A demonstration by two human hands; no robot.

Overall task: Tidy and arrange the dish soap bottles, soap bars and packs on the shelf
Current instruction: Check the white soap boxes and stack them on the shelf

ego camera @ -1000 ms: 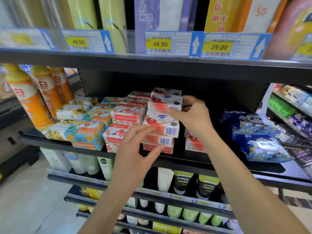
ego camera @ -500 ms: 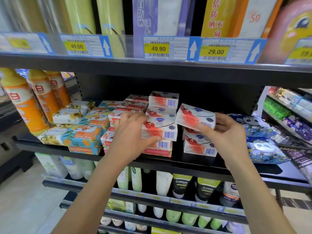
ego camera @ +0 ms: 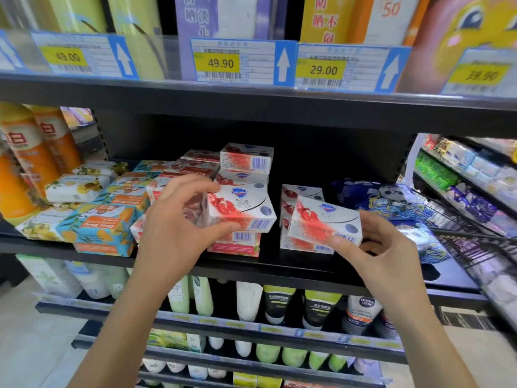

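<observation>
Pinching a soap box (ego camera: 238, 209) with the left grip (ego camera: 174, 222), atop the taller stack (ego camera: 237, 245) on the shelf (ego camera: 279, 266). Pinching a second box (ego camera: 324, 222), tilted, with the right grip (ego camera: 375, 247) at 3 o'clock of the first, before the shorter stack (ego camera: 293, 243). Goat soap packs (ego camera: 103, 228) at 9 o'clock.

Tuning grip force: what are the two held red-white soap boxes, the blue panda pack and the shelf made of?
Left soap box, right soap box: likely thin coated cardboard; crisp folded edges, slight sheen. Blue panda pack: seemingly soft plastic film; wrinkles, glare. Shelf: probably painted metal; matte black, thin lip.
</observation>
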